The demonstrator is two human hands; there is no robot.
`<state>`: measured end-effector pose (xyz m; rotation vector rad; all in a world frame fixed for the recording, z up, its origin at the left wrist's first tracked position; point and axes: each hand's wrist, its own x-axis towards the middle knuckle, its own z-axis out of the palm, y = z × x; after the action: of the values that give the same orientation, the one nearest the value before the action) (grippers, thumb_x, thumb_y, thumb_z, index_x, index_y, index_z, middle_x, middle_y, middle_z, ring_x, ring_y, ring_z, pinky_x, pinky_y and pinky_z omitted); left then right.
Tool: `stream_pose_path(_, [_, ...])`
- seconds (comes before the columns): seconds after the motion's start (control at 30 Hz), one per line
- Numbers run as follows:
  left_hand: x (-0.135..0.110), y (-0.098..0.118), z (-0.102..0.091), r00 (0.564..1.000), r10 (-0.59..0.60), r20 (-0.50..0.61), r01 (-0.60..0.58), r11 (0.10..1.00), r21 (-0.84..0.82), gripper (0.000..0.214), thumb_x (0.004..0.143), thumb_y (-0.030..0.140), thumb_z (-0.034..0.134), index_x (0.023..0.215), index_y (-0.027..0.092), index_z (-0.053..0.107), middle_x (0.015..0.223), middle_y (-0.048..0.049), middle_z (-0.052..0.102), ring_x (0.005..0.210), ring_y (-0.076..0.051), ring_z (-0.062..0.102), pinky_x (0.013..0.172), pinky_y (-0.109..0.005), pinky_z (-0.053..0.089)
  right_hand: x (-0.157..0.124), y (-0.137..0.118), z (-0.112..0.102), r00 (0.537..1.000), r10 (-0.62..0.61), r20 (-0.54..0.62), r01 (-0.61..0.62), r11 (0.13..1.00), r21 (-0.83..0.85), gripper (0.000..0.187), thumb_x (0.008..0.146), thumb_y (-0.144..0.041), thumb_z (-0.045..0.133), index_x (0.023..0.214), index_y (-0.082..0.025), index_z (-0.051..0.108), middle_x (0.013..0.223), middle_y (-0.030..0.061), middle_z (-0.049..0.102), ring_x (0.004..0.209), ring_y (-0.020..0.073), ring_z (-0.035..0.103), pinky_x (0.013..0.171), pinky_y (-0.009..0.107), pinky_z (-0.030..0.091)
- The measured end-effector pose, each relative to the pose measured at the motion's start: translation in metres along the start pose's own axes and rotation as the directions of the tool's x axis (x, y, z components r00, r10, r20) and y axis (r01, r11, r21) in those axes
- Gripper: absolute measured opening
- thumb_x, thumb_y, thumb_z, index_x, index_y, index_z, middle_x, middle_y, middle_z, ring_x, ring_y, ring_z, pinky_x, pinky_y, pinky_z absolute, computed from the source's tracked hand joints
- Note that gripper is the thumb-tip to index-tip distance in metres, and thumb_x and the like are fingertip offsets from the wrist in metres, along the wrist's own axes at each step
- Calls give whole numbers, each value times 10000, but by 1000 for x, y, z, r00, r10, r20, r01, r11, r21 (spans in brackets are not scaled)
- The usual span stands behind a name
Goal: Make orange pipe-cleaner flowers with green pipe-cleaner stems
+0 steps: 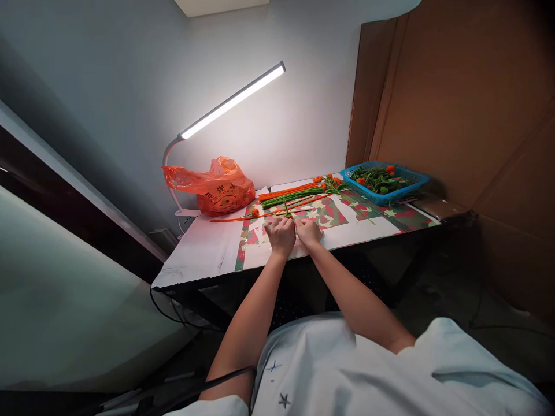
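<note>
My left hand (282,236) and my right hand (309,232) are side by side near the table's front edge, both with fingers closed. A green pipe cleaner piece (286,209) sticks up from between them. It looks pinched by both hands, though the fingertips are hidden behind the knuckles. Just beyond lie a long orange pipe cleaner (225,219) and a small orange flower head (255,213). Farther back are bundles of orange pipe cleaners (288,191) and green pipe cleaners (281,201), with several orange flowers (329,178) at their right end.
On the right, a blue basket (414,186) holds green leafy pieces and orange flowers. An orange plastic bag (225,188) stands at the back left, beside a lit desk lamp (234,101). Cardboard (455,104) walls off the right side. The table (199,254) has a patterned covering.
</note>
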<state>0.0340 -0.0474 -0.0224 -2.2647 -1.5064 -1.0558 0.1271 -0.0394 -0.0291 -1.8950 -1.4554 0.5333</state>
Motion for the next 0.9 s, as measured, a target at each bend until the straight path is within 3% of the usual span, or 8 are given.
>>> stream_pose_path(0.23, [4, -9, 1, 987, -146, -64, 141, 987, -73, 242, 899, 201, 417, 772, 208, 623, 893, -106, 699, 962, -288, 567, 853, -450, 272, 16, 7, -12, 997, 54, -46, -54, 999, 5, 263, 933, -314, 526, 1160, -189, 571, 1200, 81, 579, 992, 195, 602, 845, 394, 522])
stream_pose_path(0.5, [5, -22, 6, 977, -215, 8, 210, 943, -259, 266, 919, 371, 493, 854, 155, 632, 881, -40, 664, 872, -184, 604, 864, -400, 430, 37, 44, -60, 992, -70, -108, 68, 997, -20, 246, 939, -306, 516, 1155, -202, 575, 1216, 84, 572, 1001, 188, 597, 857, 389, 516])
stream_pose_path(0.67, [8, -26, 6, 984, -165, 60, 175, 897, -406, 371, 966, 356, 350, 934, 189, 680, 950, -63, 705, 950, -193, 621, 863, -351, 460, 47, 39, -69, 977, -204, -69, 210, 972, 109, 273, 927, -310, 538, 1164, -177, 567, 1210, 87, 573, 1015, 203, 594, 864, 415, 510])
stream_pose_path(0.73, [8, -23, 5, 990, -124, 64, 140, 883, -448, 388, 969, 352, 320, 1026, 220, 681, 1099, -62, 681, 1077, -211, 583, 945, -372, 420, 46, 31, -65, 952, -306, 2, 299, 931, 209, 271, 905, -361, 561, 1084, -165, 614, 1139, 86, 621, 996, 204, 607, 861, 397, 505])
stream_pose_path(0.9, [9, -14, 0, 994, -79, 71, 103, 865, -491, 382, 958, 398, 335, 1161, 297, 642, 1369, -46, 501, 1283, -259, 407, 1041, -452, 325, 41, 13, -54, 823, -544, 163, 426, 780, 458, 455, 836, -575, 517, 946, -165, 681, 971, 77, 706, 912, 203, 654, 802, 312, 506])
